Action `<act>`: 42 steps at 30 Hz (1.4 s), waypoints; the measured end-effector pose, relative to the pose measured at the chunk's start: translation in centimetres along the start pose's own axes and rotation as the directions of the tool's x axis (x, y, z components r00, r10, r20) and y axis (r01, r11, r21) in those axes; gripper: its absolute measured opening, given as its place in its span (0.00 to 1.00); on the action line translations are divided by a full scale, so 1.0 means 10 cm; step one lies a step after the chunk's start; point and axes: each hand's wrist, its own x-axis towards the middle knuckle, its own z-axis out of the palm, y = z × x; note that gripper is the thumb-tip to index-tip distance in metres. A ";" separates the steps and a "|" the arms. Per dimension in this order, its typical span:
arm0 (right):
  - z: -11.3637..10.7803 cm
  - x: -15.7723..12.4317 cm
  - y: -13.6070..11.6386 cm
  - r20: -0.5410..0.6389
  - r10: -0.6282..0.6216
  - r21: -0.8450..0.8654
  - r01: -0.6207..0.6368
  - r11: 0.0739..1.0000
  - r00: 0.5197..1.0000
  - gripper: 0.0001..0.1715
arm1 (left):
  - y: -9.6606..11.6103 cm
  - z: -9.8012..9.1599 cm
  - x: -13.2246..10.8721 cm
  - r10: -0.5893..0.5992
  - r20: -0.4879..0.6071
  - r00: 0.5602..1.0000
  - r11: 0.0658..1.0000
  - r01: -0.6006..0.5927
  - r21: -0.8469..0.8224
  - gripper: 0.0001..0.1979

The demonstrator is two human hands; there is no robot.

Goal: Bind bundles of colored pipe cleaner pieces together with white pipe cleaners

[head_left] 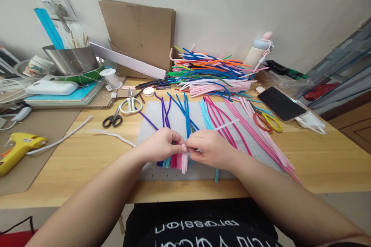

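My left hand pinches the top of a row of folded pipe cleaners between thumb and fingers. The row runs from dark blue and light blue through magenta to pale pink, with loops hanging down. My right hand is closed right beside it, its fingertips meeting the row's pale pink end. From behind the right hand a white pipe cleaner sticks out to the upper right. Another white length shows left of the left hand; whether they are one piece is hidden. Underneath lies a grey cutting mat.
Loose purple, blue and pink pipe cleaners lie on the mat. Behind is a multicoloured pile. White-handled scissors, black scissors, red-yellow scissors, a phone and a yellow glue gun lie around.
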 end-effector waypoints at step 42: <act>0.00 0.06 0.05 0.444 0.440 0.855 -0.516 0.054 0.781 0.13 | 0.09 -0.01 -0.07 0.030 -0.145 0.989 0.999 -0.032 -0.009 0.11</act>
